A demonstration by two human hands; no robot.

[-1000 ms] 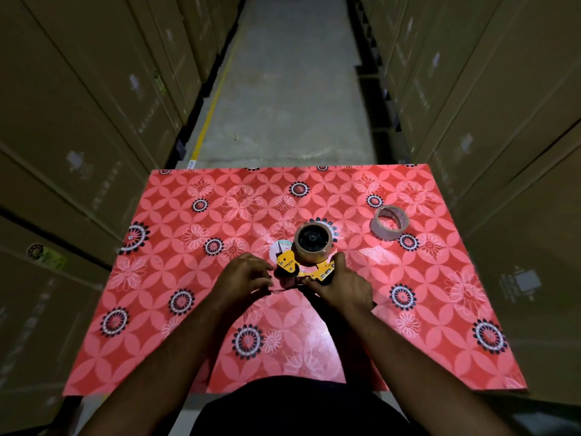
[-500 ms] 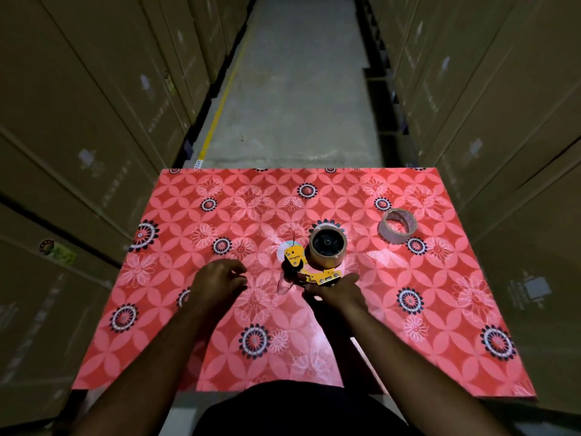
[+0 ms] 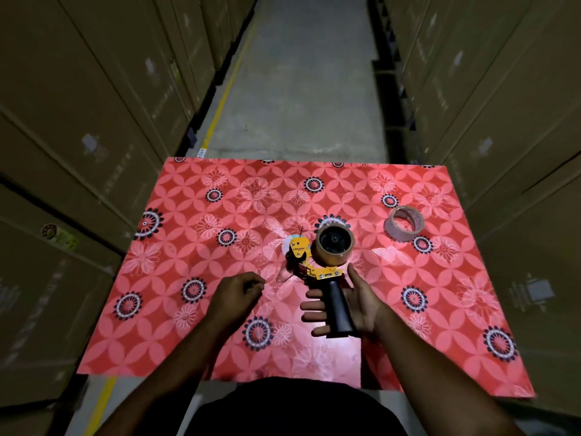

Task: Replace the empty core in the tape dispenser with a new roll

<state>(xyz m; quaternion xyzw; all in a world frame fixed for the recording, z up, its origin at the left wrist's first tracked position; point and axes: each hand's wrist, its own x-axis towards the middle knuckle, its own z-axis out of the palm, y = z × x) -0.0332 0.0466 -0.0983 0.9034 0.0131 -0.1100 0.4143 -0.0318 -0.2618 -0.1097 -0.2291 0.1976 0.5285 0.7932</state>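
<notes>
Tape dispenser lay mid-table, brown roll mounted. Black handle cradled in right hand, fingers slack, not clenched. Left hand loosely curled, holding nothing visible. Probably light, rigid; best gripped by handle. Spare roll far right.

Dim aisle; light falls from above onto the glossy red floral-patterned table cover, glaring at 6 o'clock. Wide-angle distortion bends the dark, soft edges.

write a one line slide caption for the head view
Right hand open under the black handle of the tape dispenser, left hand curled beside it, spare tape ring lying apart on the red patterned table.
</notes>
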